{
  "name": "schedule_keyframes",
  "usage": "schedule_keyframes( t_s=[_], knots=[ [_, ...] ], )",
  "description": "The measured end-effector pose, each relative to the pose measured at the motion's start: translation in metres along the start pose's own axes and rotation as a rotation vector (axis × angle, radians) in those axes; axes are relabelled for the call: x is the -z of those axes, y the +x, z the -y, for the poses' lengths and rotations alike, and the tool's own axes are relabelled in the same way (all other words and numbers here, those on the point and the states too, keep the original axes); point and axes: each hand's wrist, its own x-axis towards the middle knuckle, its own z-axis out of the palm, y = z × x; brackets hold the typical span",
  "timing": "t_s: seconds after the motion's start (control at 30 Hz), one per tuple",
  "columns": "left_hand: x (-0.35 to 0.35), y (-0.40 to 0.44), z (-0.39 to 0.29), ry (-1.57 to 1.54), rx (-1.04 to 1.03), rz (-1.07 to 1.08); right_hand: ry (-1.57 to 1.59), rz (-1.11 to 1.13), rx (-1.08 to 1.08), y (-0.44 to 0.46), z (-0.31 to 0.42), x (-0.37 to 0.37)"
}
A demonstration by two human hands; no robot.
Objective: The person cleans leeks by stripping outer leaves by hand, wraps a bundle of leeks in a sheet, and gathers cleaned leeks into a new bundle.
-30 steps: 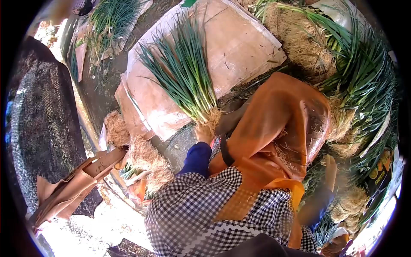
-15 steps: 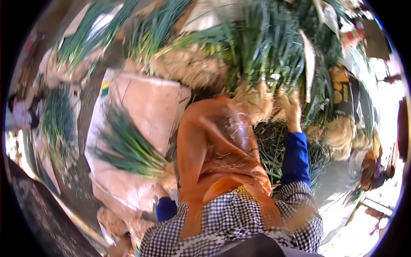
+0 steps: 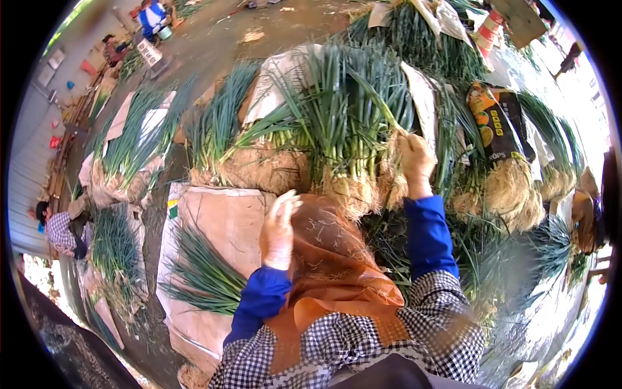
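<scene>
My right hand point(image 3: 418, 157) is closed on the root end of a single green onion point(image 3: 381, 98), whose stalk slants up and left over a big bundle. That bundle of green onions point(image 3: 337, 110) stands in front of me, leaves upward, its pale hairy roots point(image 3: 353, 193) toward my lap. Over the orange apron point(image 3: 343, 272) my left hand point(image 3: 278, 233) is raised, fingers stretched out, with nothing visible in it. To its left, a smaller bunch of green onions point(image 3: 207, 272) lies on a pinkish-white sack point(image 3: 220, 217); my left sleeve hides its root end.
More green onion bundles point(image 3: 133, 142) lie to the left and farther ahead. A black and orange printed bag point(image 3: 489, 123) sits among bundles at right. Loose leaves point(image 3: 389, 249) cover the ground beside my right knee. One person point(image 3: 61, 230) sits at far left; others are farther back.
The view has tilted up. My left hand has left the bunch on the sack and risen over my lap. My right hand has lifted slightly from the roots, now with one stalk.
</scene>
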Motion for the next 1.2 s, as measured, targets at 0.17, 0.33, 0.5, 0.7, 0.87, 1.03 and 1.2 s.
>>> schedule_keyframes(
  t_s=[0.17, 0.33, 0.5, 0.7, 0.87, 1.03, 1.2],
  knots=[
    [-0.127, -0.017, 0.047, -0.535, 0.729, 0.442, 0.316, 0.226, 0.021, -0.108, 0.004, 0.058],
    [-0.134, -0.043, 0.124, -0.350, 0.782, 0.414, 0.493, 0.693, -0.512, -0.160, -0.037, 0.061],
    [-0.141, -0.056, 0.132, -0.052, 0.533, 0.455, 0.287, 0.878, -0.420, -0.118, -0.015, 0.021],
    [-0.120, -0.039, 0.121, -0.793, 0.908, 0.346, 0.998, 0.694, -0.919, -0.163, -0.033, -0.025],
    [-0.124, -0.044, 0.117, -0.614, 0.908, 0.166, 0.642, 0.355, -0.959, -0.193, -0.097, 0.026],
    [-0.115, -0.044, 0.102, -0.697, 0.944, 0.493, -0.584, 1.627, 0.026, -0.259, -0.187, 0.090],
    [-0.128, -0.064, 0.111, -0.460, 0.876, 0.457, 0.526, 0.950, -0.584, -0.126, -0.017, 0.029]
  ],
)
